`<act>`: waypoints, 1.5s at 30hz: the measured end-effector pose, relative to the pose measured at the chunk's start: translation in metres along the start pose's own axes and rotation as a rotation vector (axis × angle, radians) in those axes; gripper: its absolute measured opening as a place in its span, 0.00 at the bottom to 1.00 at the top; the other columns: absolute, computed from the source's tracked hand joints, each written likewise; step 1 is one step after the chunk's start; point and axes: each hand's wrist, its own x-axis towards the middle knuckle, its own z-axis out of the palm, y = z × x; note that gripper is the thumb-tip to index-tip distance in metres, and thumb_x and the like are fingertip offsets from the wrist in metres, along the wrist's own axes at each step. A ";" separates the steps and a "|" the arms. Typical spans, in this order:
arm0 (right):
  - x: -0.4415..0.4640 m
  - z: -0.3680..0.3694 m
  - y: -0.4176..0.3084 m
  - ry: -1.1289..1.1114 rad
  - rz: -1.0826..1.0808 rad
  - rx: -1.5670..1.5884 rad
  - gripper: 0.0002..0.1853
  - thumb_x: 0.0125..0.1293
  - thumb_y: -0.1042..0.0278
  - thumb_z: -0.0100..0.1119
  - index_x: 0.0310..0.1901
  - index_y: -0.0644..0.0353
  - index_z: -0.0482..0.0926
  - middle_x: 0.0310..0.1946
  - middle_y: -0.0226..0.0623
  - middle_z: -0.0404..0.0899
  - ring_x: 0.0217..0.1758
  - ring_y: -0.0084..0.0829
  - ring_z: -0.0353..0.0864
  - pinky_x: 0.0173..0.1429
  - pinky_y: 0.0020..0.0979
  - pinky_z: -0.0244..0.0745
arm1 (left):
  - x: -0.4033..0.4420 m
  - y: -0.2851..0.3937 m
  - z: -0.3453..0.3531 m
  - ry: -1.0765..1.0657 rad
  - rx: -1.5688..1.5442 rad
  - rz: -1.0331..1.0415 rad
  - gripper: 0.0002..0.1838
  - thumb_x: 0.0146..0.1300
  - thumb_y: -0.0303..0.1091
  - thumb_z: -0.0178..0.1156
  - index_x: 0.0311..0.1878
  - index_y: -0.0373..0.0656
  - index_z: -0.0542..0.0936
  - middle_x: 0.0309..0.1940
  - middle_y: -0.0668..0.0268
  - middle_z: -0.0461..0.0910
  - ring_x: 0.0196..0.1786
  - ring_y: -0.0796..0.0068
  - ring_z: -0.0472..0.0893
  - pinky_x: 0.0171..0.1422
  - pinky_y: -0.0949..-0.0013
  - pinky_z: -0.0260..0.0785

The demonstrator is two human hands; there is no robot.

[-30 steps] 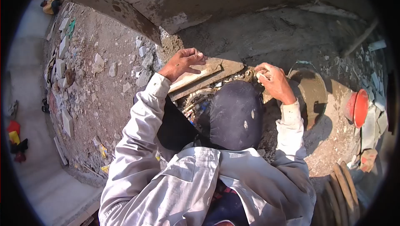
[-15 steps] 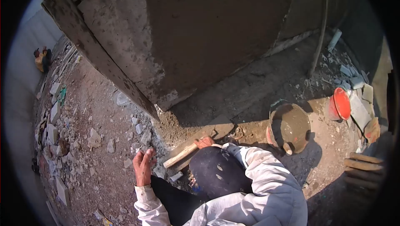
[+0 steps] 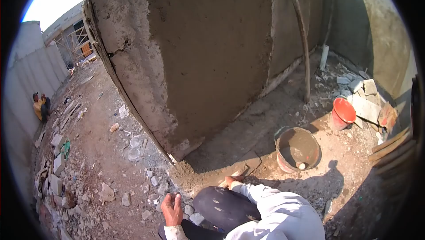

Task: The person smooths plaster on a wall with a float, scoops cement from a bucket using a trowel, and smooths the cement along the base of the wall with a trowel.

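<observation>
My left hand (image 3: pixel 171 210) is raised beside my dark-trousered knee (image 3: pixel 223 207), fingers partly bent and apart, with nothing visible in it. Past the knee, my right hand (image 3: pixel 231 181) is closed around the handle of a long wooden float (image 3: pixel 253 162). Most of the float is hidden by the hand and knee. It lies low by a heap of damp mortar (image 3: pixel 188 179) at the foot of the wall. The wall bears a dark, wet-looking plaster patch (image 3: pixel 212 49). A bucket of mortar (image 3: pixel 297 149) stands to the right, with a pale round-ended handle sticking out.
A red bucket (image 3: pixel 343 112) stands by broken slabs (image 3: pixel 365 98). A bent pole (image 3: pixel 301 41) leans on the wall, and a wooden batten (image 3: pixel 119 85) runs along its edge. Rubble (image 3: pixel 106 193) covers the left ground. Another person (image 3: pixel 40 106) sits by the far-left wall.
My view has tilted up, showing more wall and sky. The float, plainly visible before, is now mostly behind my knee. My left hand stays raised; my right hand keeps its grip.
</observation>
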 end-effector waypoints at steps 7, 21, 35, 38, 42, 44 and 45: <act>-0.101 -0.029 -0.141 0.177 -0.342 -0.263 0.42 0.64 0.40 0.56 0.68 0.67 0.60 0.62 0.61 0.70 0.64 0.57 0.71 0.68 0.47 0.67 | 0.023 0.007 0.003 0.045 -0.413 -0.070 0.11 0.67 0.32 0.60 0.33 0.33 0.76 0.28 0.63 0.81 0.32 0.80 0.79 0.36 0.73 0.74; -0.147 -0.027 -0.648 0.249 -1.366 0.366 0.28 0.72 0.51 0.50 0.57 0.74 0.66 0.50 0.68 0.74 0.55 0.65 0.73 0.58 0.50 0.69 | 0.260 0.237 -0.005 0.542 -0.120 0.654 0.41 0.65 0.50 0.62 0.74 0.40 0.58 0.71 0.51 0.62 0.72 0.53 0.65 0.73 0.53 0.59; -0.119 -0.110 -0.845 0.230 -1.283 0.470 0.27 0.70 0.53 0.52 0.53 0.74 0.64 0.44 0.66 0.79 0.48 0.61 0.81 0.54 0.52 0.77 | 0.304 0.215 -0.002 0.995 0.170 0.423 0.37 0.68 0.60 0.52 0.66 0.35 0.71 0.63 0.48 0.71 0.59 0.54 0.76 0.62 0.57 0.72; -0.038 -0.121 -0.812 0.324 -1.130 0.405 0.28 0.71 0.51 0.47 0.55 0.76 0.64 0.46 0.68 0.78 0.50 0.62 0.79 0.56 0.53 0.75 | 0.320 0.183 -0.045 1.005 0.452 0.546 0.36 0.68 0.60 0.51 0.63 0.35 0.75 0.63 0.50 0.72 0.59 0.54 0.76 0.63 0.57 0.71; 0.061 -0.112 -0.755 0.174 -0.923 0.512 0.29 0.72 0.50 0.45 0.55 0.75 0.64 0.47 0.69 0.77 0.52 0.65 0.77 0.59 0.53 0.70 | 0.310 0.218 -0.011 1.106 0.345 0.356 0.33 0.69 0.57 0.51 0.62 0.37 0.77 0.63 0.51 0.73 0.60 0.55 0.76 0.64 0.58 0.71; 0.070 -0.109 -0.732 0.142 -0.862 0.533 0.28 0.73 0.50 0.44 0.54 0.74 0.64 0.47 0.70 0.77 0.52 0.66 0.77 0.59 0.53 0.70 | 0.309 0.221 -0.008 1.083 0.262 0.337 0.32 0.69 0.57 0.51 0.63 0.37 0.77 0.63 0.50 0.73 0.60 0.55 0.76 0.64 0.58 0.70; 0.069 -0.109 -0.725 0.143 -0.844 0.531 0.27 0.73 0.50 0.44 0.54 0.74 0.64 0.47 0.70 0.77 0.52 0.66 0.77 0.59 0.53 0.70 | 0.310 0.220 -0.009 1.080 0.245 0.337 0.32 0.69 0.57 0.51 0.63 0.37 0.77 0.63 0.50 0.73 0.60 0.55 0.76 0.64 0.58 0.71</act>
